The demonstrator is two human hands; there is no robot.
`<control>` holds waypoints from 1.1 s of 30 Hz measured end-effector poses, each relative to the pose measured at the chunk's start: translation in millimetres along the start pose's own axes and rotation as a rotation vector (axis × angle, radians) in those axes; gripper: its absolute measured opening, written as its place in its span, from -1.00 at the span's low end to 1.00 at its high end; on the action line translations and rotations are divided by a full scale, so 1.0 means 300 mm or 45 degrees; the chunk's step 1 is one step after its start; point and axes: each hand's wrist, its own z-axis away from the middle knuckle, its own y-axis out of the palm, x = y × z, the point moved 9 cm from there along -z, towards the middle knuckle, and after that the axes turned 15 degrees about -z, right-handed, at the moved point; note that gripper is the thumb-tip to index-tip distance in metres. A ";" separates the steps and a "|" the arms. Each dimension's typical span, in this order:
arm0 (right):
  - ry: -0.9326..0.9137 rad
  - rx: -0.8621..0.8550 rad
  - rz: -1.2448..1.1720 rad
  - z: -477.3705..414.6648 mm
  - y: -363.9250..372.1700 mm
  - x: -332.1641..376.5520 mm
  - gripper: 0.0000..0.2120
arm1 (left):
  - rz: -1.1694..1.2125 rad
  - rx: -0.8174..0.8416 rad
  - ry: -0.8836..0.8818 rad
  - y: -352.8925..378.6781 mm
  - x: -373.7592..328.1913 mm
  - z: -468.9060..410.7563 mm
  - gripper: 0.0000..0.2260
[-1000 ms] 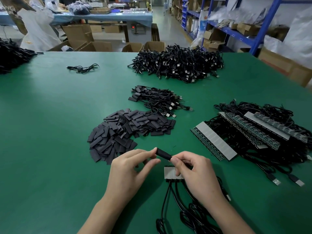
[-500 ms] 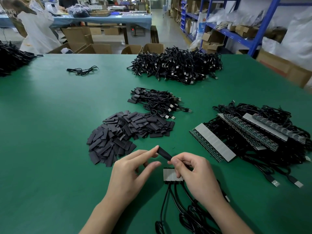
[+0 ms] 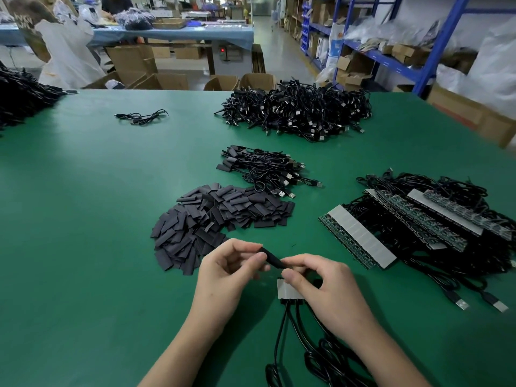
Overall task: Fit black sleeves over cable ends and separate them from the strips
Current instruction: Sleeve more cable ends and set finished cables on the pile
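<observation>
Both hands, left hand (image 3: 223, 277) and right hand (image 3: 321, 291), pinched one black sleeve (image 3: 272, 259) at lower centre above a short strip (image 3: 284, 289); sliding it squarely over the cable end looked key.

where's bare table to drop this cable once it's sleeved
Widest bare table: left of the sleeve pile, nearer than the lone cable. Narrower gap between sleeved bundle and big cable heap. Crowded on the right with strips.
</observation>
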 end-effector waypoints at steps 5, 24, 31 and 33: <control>0.039 0.168 0.348 -0.017 -0.037 -0.012 -0.85 | 0.069 -0.122 -0.055 -0.049 0.016 -0.009 -0.94; -0.253 0.026 0.892 -0.698 -0.062 0.308 -0.85 | -1.497 0.414 0.533 0.131 -0.012 0.043 -0.30; -0.268 0.133 0.684 -0.688 0.038 0.325 -0.73 | -1.219 0.511 0.470 0.138 -0.015 0.041 -0.57; -0.164 0.222 0.523 -0.542 0.051 0.245 -0.77 | -1.014 0.537 0.354 0.142 -0.008 0.038 -0.62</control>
